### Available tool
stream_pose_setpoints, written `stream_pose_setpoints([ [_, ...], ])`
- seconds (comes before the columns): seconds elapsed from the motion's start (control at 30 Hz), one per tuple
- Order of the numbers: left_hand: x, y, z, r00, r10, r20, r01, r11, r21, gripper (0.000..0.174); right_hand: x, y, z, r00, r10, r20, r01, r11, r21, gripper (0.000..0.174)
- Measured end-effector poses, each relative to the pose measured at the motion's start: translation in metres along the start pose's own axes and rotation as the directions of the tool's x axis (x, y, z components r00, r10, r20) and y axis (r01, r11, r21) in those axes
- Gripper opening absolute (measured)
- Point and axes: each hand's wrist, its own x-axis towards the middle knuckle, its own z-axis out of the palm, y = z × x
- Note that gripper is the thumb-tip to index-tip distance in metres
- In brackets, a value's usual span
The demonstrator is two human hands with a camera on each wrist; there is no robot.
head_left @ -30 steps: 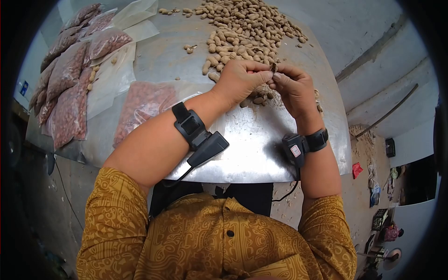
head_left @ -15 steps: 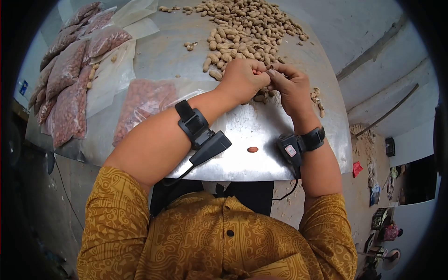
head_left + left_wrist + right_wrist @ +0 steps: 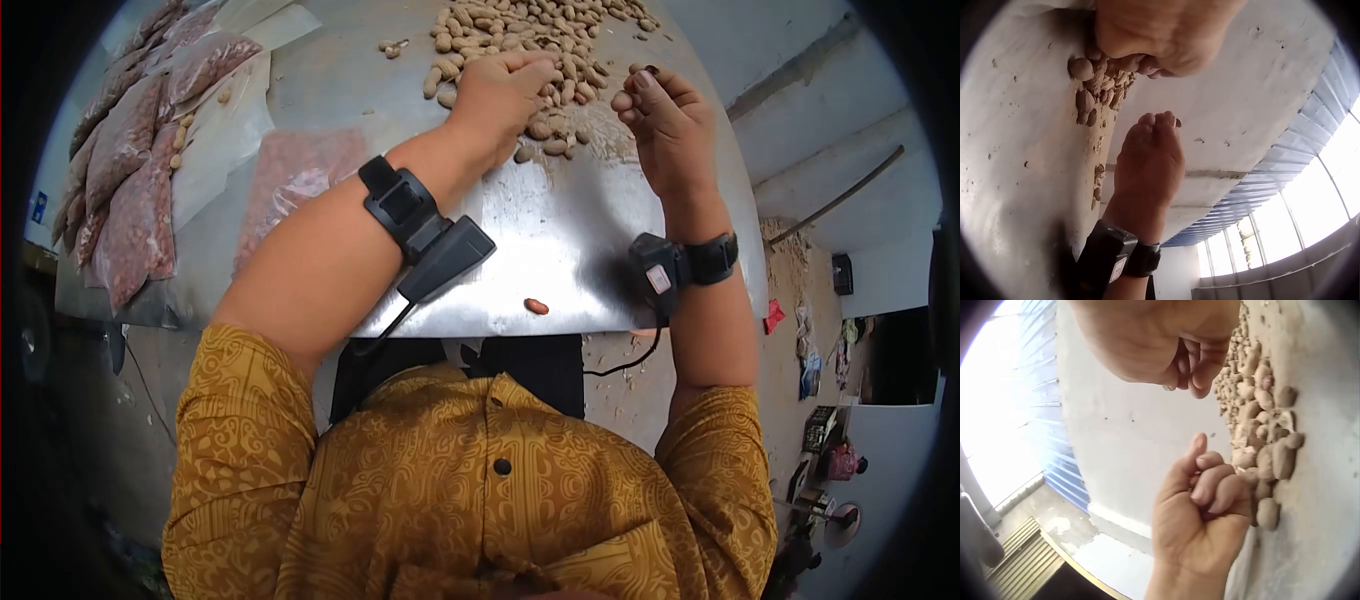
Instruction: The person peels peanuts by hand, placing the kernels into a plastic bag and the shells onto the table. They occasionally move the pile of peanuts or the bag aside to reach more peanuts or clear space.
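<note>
In the head view my left hand (image 3: 495, 105) is over the near edge of the peanut pile (image 3: 560, 30), its fingers curled. The right wrist view shows a sliver of red peanut kernel (image 3: 1194, 480) inside those curled fingers. My right hand (image 3: 680, 130) is held apart from it, to the right of the pile, pinching a dark piece of peanut shell (image 3: 651, 70) between thumb and fingers. That shell piece (image 3: 1178, 123) also peeks out at the fingertips in the left wrist view. One red peanut kernel (image 3: 536, 306) lies on the metal table (image 3: 560, 260) near its front edge.
Plastic bags of red kernels (image 3: 125, 180) are heaped at the left of the table. Another bag of kernels (image 3: 300, 185) lies flat beside my left forearm. Flat clear bags (image 3: 225, 150) and a few loose peanuts (image 3: 392, 47) are nearby. A wall (image 3: 790, 110) stands on the right.
My hands, together at the pile a second ago, have separated, the right one moving off to the right with the shell piece. A red kernel has appeared near the table's front edge. The head view has shifted.
</note>
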Motion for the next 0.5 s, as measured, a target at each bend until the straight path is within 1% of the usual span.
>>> stream_pose_setpoints([
  [0.07, -0.001, 0.000, -0.002, 1.000, 0.012, 0.006, -0.012, 1.000, -0.009, 0.024, -0.039, -0.023, 0.016, 0.998, 0.000, 0.070, 0.005, 0.997, -0.081, 0.011],
  [0.1, 0.001, -0.001, -0.006, 1.000, 0.018, 0.003, -0.018, 1.000, -0.012, 0.022, -0.068, -0.033, 0.026, 0.987, -0.109, 0.121, 0.152, 0.878, -0.454, 0.005],
  [0.13, 0.007, -0.006, -0.012, 0.999, 0.040, 0.025, -0.039, 0.999, -0.032, 0.017, -0.095, -0.033, 0.034, 0.868, -0.334, 0.368, 0.497, 0.617, -0.611, 0.007],
  [0.17, 0.007, -0.007, -0.014, 1.000, 0.027, -0.011, -0.027, 0.999, -0.017, 0.013, -0.122, -0.031, 0.052, 0.734, -0.381, 0.562, 0.678, 0.445, -0.585, 0.011],
  [0.2, 0.006, -0.003, -0.013, 0.999, 0.015, -0.045, -0.015, 1.000, -0.003, 0.014, -0.142, -0.024, 0.065, 0.637, -0.315, 0.704, 0.770, 0.305, -0.560, 0.013],
  [0.23, 0.006, -0.001, -0.010, 0.997, 0.009, -0.077, -0.008, 1.000, 0.014, 0.019, -0.151, -0.013, 0.069, 0.584, -0.267, 0.766, 0.811, 0.208, -0.546, 0.014],
  [0.27, 0.007, -0.001, -0.007, 0.995, 0.046, -0.087, -0.050, 0.998, -0.038, 0.019, -0.161, -0.001, 0.072, 0.527, -0.217, 0.822, 0.850, 0.114, -0.514, 0.016],
  [0.33, 0.009, -0.007, -0.014, 0.998, 0.059, -0.029, -0.061, 0.995, -0.081, 0.018, -0.163, 0.020, 0.072, 0.534, -0.196, 0.823, 0.840, 0.013, -0.542, 0.020],
  [0.37, 0.010, -0.010, -0.016, 0.998, 0.070, 0.004, -0.069, 0.993, -0.099, 0.018, -0.160, 0.022, 0.072, 0.533, -0.209, 0.820, 0.840, 0.018, -0.542, 0.021],
  [0.4, 0.005, -0.003, -0.010, 0.997, 0.063, -0.046, -0.067, 0.994, -0.084, 0.017, -0.161, 0.023, 0.070, 0.541, -0.214, 0.813, 0.836, 0.028, -0.549, 0.022],
  [0.43, 0.004, -0.001, -0.010, 0.996, 0.066, -0.058, -0.071, 0.994, -0.087, 0.017, -0.163, 0.024, 0.068, 0.550, -0.216, 0.806, 0.830, 0.041, -0.556, 0.023],
  [0.47, 0.007, -0.001, -0.012, 0.995, 0.069, -0.069, -0.076, 0.993, -0.090, 0.017, -0.162, 0.019, 0.066, 0.589, -0.148, 0.795, 0.808, 0.142, -0.572, 0.022],
  [0.5, 0.007, -0.001, -0.013, 0.994, 0.076, -0.082, -0.083, 0.992, -0.092, 0.017, -0.158, 0.025, 0.061, 0.646, -0.185, 0.740, 0.757, 0.274, -0.593, 0.018],
])
